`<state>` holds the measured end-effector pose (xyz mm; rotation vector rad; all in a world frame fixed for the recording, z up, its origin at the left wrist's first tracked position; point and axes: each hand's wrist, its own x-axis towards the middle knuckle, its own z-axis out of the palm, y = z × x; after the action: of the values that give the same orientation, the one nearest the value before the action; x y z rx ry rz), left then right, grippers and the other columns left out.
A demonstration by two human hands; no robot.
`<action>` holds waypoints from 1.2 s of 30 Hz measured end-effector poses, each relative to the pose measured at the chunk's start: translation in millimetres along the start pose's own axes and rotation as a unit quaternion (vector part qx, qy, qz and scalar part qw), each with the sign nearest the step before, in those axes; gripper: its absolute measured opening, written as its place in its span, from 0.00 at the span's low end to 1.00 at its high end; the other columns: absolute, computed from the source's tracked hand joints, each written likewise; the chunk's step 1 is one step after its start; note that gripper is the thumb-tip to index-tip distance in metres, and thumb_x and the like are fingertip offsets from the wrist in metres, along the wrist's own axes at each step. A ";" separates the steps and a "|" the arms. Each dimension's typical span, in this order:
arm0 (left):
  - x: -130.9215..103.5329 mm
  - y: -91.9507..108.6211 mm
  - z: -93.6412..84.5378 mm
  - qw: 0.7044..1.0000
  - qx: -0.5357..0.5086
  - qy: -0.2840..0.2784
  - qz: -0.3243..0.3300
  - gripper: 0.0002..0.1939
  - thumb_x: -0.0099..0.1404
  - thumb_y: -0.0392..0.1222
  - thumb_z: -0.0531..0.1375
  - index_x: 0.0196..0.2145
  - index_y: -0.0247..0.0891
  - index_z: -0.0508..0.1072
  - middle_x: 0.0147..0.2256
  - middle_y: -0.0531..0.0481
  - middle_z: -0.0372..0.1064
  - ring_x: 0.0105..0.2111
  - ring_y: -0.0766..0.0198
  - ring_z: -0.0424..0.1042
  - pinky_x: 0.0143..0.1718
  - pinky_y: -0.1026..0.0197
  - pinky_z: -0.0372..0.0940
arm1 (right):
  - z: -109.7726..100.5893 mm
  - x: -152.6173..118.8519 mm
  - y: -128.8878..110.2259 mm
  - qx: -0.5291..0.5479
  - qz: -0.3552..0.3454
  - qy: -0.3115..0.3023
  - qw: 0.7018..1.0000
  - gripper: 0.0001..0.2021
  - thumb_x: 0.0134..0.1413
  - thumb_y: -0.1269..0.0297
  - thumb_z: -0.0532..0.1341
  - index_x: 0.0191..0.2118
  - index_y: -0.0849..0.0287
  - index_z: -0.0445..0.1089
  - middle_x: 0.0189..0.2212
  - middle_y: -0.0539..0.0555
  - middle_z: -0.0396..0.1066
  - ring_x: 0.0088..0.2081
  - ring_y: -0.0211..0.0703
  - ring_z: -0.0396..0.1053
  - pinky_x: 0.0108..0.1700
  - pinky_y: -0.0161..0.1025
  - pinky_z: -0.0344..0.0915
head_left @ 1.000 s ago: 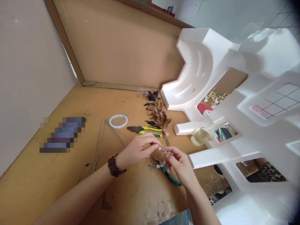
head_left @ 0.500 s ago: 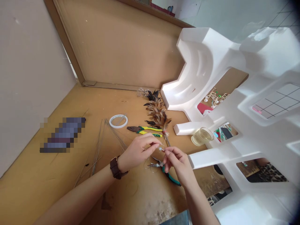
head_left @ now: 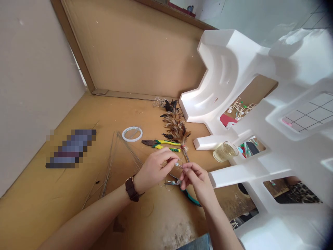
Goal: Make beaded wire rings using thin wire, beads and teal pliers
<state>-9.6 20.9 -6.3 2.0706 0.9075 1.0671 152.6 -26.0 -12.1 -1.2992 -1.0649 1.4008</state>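
Note:
Over the table, my left hand pinches a thin wire between thumb and forefinger. My right hand pinches the same thin wire a short way to the right. A small clear bead sits on the wire between my fingertips. Below the hands lie teal-handled pliers, partly hidden by my right hand, with more clear beads and curled wire at their jaws. Just beyond my left hand are yellow-and-green combination pliers. A brown feather duster lies behind them, its stick running toward my right hand.
A white tape roll and long thin wires lie left of the pliers. Farther left is a blurred-out object. At the right stand a glass of pale bits and a large white moulded frame. Cardboard walls the back.
My left hand has shifted very slightly to the right, nearer my right hand. Both hands keep their pinch, and the bead stays between them.

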 end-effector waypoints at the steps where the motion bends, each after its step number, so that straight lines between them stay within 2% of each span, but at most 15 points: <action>1: -0.1 0.2 0.6 1.000 -0.005 0.008 0.000 0.08 0.65 0.36 0.51 0.32 0.36 0.70 0.32 0.49 0.67 0.34 0.65 0.65 0.37 0.63 0.60 | 0.7 -0.3 -0.7 0.000 0.002 0.001 1.000 0.12 0.47 0.56 0.60 0.31 0.60 0.65 0.19 0.47 0.68 0.16 0.33 0.64 0.20 0.31 0.61; 6: -0.2 1.0 0.5 1.000 -0.002 0.023 0.012 0.08 0.65 0.36 0.51 0.32 0.36 0.69 0.32 0.48 0.67 0.34 0.64 0.64 0.37 0.62 0.60 | 2.9 -1.3 -2.2 -0.004 0.001 -0.005 1.000 0.12 0.47 0.57 0.60 0.32 0.60 0.65 0.19 0.47 0.68 0.17 0.33 0.65 0.21 0.32 0.63; 9: -0.4 0.8 -1.7 0.999 0.022 0.003 0.029 0.09 0.65 0.36 0.50 0.33 0.36 0.69 0.31 0.48 0.65 0.33 0.64 0.64 0.36 0.62 0.59 | 2.2 -1.2 -0.7 0.006 -0.009 0.001 1.000 0.13 0.47 0.57 0.61 0.36 0.59 0.64 0.19 0.46 0.68 0.17 0.34 0.66 0.22 0.32 0.63; 13: -0.5 0.8 -4.2 0.999 0.022 -0.013 0.027 0.09 0.65 0.36 0.49 0.33 0.36 0.68 0.31 0.48 0.64 0.33 0.64 0.63 0.36 0.62 0.58 | 0.3 -0.4 1.4 -0.005 -0.016 0.003 1.000 0.12 0.48 0.55 0.61 0.32 0.61 0.66 0.20 0.48 0.68 0.18 0.33 0.66 0.22 0.32 0.63; 16: 0.7 0.7 -5.0 1.000 -0.012 -0.017 0.012 0.09 0.65 0.37 0.50 0.32 0.36 0.68 0.30 0.49 0.64 0.32 0.64 0.62 0.36 0.62 0.58 | -0.4 0.0 2.1 -0.009 -0.019 0.005 1.000 0.13 0.47 0.55 0.61 0.33 0.60 0.67 0.20 0.48 0.68 0.17 0.33 0.66 0.22 0.33 0.63; 19: 2.6 -0.3 -4.7 0.994 -0.104 -0.014 -0.017 0.08 0.64 0.39 0.51 0.30 0.36 0.67 0.30 0.49 0.63 0.33 0.64 0.62 0.37 0.61 0.59 | -0.1 -0.3 2.2 -0.010 -0.023 0.006 1.000 0.14 0.47 0.54 0.61 0.35 0.60 0.68 0.20 0.47 0.68 0.17 0.33 0.65 0.22 0.33 0.63; 22: 3.7 -3.0 -2.3 0.964 -0.253 -0.046 -0.072 0.08 0.64 0.40 0.52 0.29 0.35 0.67 0.33 0.48 0.65 0.36 0.63 0.64 0.41 0.60 0.60 | 1.1 -1.1 1.8 -0.009 -0.023 -0.002 1.000 0.14 0.47 0.54 0.61 0.36 0.60 0.68 0.20 0.47 0.68 0.17 0.33 0.65 0.22 0.32 0.63; 24: 3.7 -5.4 0.6 0.925 -0.351 -0.062 -0.129 0.08 0.63 0.41 0.54 0.30 0.34 0.69 0.34 0.47 0.67 0.37 0.63 0.65 0.42 0.59 0.60 | 2.0 -1.5 1.6 -0.003 -0.017 -0.009 1.000 0.14 0.47 0.55 0.61 0.35 0.60 0.67 0.19 0.47 0.68 0.17 0.33 0.65 0.21 0.32 0.64; 27: 3.1 -8.1 5.0 0.866 -0.454 -0.043 -0.208 0.07 0.61 0.40 0.56 0.31 0.34 0.71 0.32 0.48 0.69 0.35 0.65 0.67 0.41 0.60 0.61 | 2.9 -1.4 2.1 0.015 -0.007 -0.012 1.000 0.13 0.47 0.55 0.61 0.35 0.60 0.67 0.20 0.47 0.69 0.17 0.33 0.66 0.22 0.33 0.64; 31: 2.9 -8.3 7.9 0.821 -0.523 -0.035 -0.227 0.07 0.59 0.40 0.58 0.30 0.34 0.72 0.32 0.48 0.70 0.35 0.64 0.68 0.42 0.59 0.62 | 2.6 -0.8 3.7 0.027 -0.003 -0.022 0.999 0.13 0.48 0.55 0.61 0.35 0.60 0.68 0.20 0.48 0.70 0.17 0.34 0.67 0.22 0.33 0.65; 36: 2.9 -9.0 9.1 0.798 -0.557 -0.030 -0.226 0.07 0.59 0.39 0.58 0.30 0.33 0.73 0.32 0.46 0.70 0.35 0.63 0.69 0.42 0.59 0.63 | 1.6 -1.2 2.4 0.032 0.002 -0.037 0.999 0.13 0.49 0.56 0.60 0.36 0.60 0.68 0.21 0.49 0.70 0.18 0.34 0.68 0.23 0.33 0.66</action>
<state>-3.1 26.3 -16.3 0.8306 0.4675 0.9056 150.8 -27.7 -14.0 -1.2121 -1.0587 1.4834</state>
